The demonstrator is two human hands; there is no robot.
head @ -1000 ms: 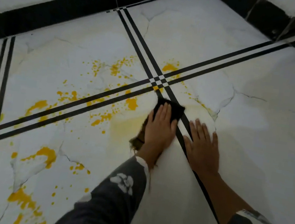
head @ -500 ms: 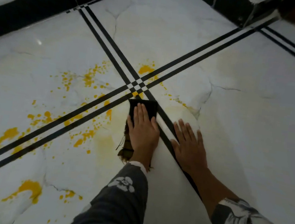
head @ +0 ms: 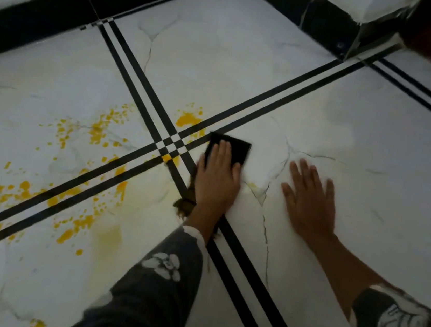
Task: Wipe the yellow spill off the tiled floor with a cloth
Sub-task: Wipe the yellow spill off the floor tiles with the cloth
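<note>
Our left hand [head: 216,182] presses the dark square cloth [head: 239,150] with straight fingers [head: 222,154]. The yellow liquid spill [head: 187,120] lies just left and ahead on the white tiled floor [head: 249,58]. Our right hand [head: 310,202] rests flat, farther away.

1. I read this as a dim, flat picture. The tiled floor [head: 346,152] is palest from centre toward 5 o'clock and greyer toward 9 o'clock.
2. The corners fall darkest at 11 and 1 o'clock.
3. The light looks diffuse, and I cannot tell its source.
4. Motion blur smears the left hand [head: 217,182], the cloth [head: 235,148] and the fingertips of the right hand [head: 310,202].
5. The black floor stripes [head: 138,77] bow slightly near the edges, which is wide-angle distortion.
6. Fine detail is soft, and the yellow spill [head: 99,127] looks mushy.
</note>
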